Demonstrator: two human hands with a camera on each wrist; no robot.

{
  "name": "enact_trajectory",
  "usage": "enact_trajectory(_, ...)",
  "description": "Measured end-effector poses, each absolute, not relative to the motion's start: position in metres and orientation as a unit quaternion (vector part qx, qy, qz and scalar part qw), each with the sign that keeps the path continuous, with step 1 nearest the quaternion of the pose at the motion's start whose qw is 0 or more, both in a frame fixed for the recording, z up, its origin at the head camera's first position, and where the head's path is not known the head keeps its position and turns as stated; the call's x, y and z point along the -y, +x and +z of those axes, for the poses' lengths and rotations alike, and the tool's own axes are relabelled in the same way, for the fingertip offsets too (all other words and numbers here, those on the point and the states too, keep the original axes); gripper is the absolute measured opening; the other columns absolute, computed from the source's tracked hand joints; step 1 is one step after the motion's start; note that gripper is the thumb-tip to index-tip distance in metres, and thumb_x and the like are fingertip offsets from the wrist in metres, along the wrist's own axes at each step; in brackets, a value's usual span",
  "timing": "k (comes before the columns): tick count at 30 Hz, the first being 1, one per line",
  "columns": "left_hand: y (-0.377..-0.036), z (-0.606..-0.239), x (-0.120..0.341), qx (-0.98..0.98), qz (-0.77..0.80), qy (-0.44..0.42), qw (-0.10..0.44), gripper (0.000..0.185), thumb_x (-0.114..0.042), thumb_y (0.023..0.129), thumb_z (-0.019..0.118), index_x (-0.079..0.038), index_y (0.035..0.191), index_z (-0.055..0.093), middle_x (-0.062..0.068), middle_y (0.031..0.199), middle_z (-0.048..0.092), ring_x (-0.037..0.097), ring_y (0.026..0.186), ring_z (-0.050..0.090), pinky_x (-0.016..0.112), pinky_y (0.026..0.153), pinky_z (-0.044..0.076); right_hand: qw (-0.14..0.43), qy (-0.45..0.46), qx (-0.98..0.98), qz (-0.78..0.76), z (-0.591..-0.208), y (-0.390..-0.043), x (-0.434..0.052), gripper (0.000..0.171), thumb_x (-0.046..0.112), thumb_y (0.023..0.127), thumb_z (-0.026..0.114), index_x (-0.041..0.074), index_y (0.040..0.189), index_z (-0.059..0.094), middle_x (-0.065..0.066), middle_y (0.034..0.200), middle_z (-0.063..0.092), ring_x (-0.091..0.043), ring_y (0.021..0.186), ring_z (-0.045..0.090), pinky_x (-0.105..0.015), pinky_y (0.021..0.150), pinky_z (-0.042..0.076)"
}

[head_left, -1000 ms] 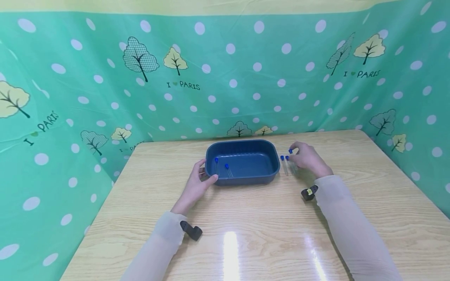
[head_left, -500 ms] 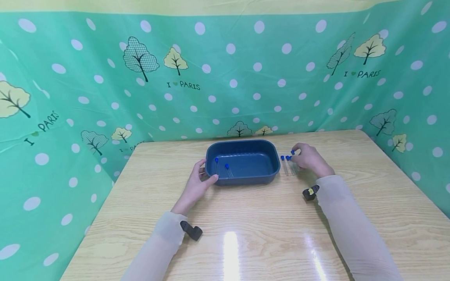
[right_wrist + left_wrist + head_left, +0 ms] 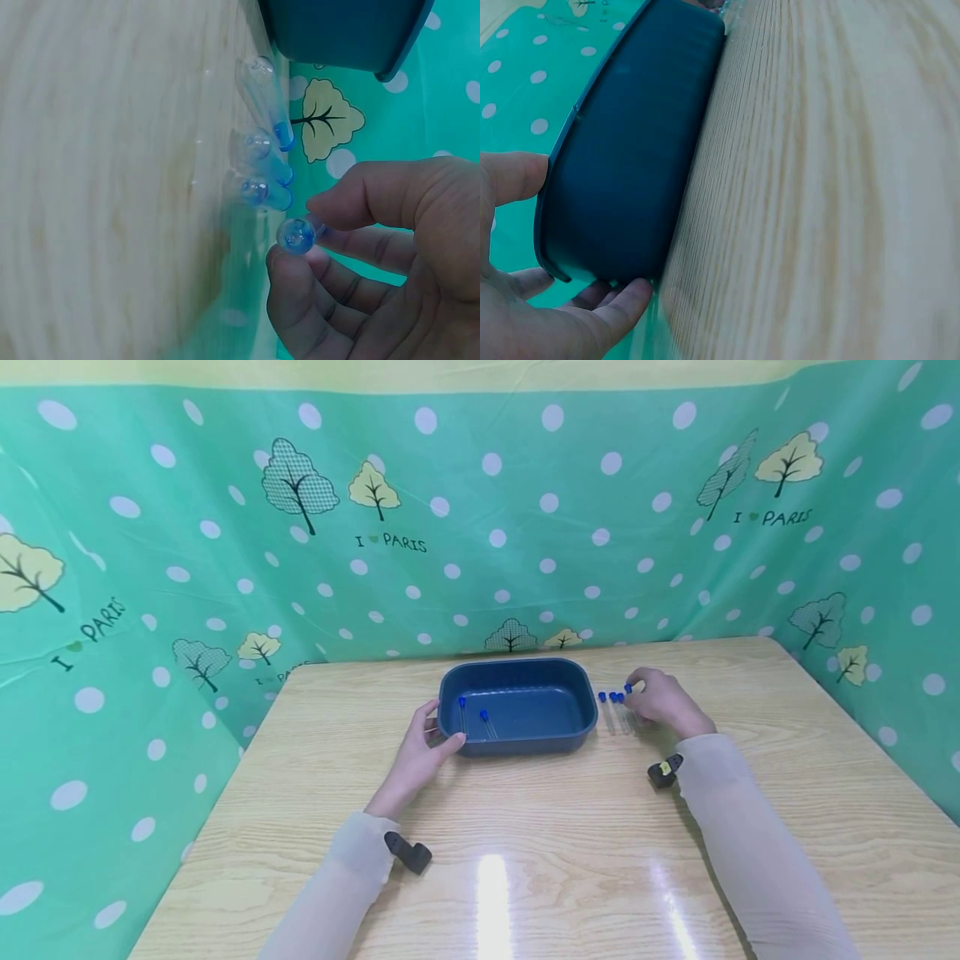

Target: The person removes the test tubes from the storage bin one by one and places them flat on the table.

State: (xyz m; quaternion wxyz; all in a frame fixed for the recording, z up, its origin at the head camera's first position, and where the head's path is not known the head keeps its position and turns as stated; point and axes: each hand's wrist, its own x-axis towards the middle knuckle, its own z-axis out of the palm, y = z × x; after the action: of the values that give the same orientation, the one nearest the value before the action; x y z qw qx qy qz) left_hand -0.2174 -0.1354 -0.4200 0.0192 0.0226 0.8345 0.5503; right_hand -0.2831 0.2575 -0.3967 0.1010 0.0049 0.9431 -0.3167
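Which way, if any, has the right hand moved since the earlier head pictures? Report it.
Yes: in the head view, the right hand has shifted slightly rightward, farther from the blue tray, which sits where it was.

A dotted green curtain (image 3: 525, 568) hangs behind an apparently wooden table (image 3: 577, 843).

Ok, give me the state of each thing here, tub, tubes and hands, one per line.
Tub: upright on the table, open on top, two tubes inside.
Tubes in the tub: blue caps on, at the tub's left end.
Tubes on the table: three, lying side by side, blue caps on.
Held tube: blue cap on.
Left hand: grips the tub's left end.
Right hand: pinches the held tube.
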Motion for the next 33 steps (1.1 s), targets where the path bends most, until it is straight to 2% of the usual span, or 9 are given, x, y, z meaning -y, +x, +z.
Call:
enact_trajectory(9,-0.2176,-0.4208,0.1359,-0.836,0.548,0.025,0.017,0.077,-0.033,0.087,0.069,-0.022,0.149,0.025,0.017,0.14,0.041,0.036,0.13,0.042,0.053,0.104,0.036,0.11,0.005,-0.942,-0.317,-0.3961,-0.2819,-0.2588,0.048,0.014,0.092,0.052,-0.004,0.135,0.041,-0.009,0.065,0.057,-0.022,0.057,0.055,-0.032,0.056,0.044)
enact_trajectory(19,-0.2182,-0.4204,0.1351,-0.837,0.547,0.024,0.017,0.076,-0.028,0.088,0.068,-0.02,0.149,0.024,0.019,0.139,0.042,0.037,0.13,0.041,0.053,0.104,0.035,0.128,0.014,-0.94,-0.316,-0.3977,-0.2845,-0.2607,0.047,0.012,0.092,0.053,-0.006,0.134,0.041,-0.007,0.062,0.055,-0.02,0.056,0.055,-0.031,0.055,0.044)
enact_trajectory(33,-0.2172,-0.4203,0.1361,-0.836,0.548,0.022,0.019,0.076,-0.03,0.087,0.069,-0.022,0.149,0.025,0.017,0.138,0.043,0.035,0.13,0.041,0.053,0.104,0.035,0.131,0.01,-0.942,-0.31,-0.399,-0.2853,-0.2615,0.048,0.012,0.091,0.053,-0.008,0.134,0.04,-0.008,0.064,0.057,-0.02,0.057,0.056,-0.031,0.055,0.044)
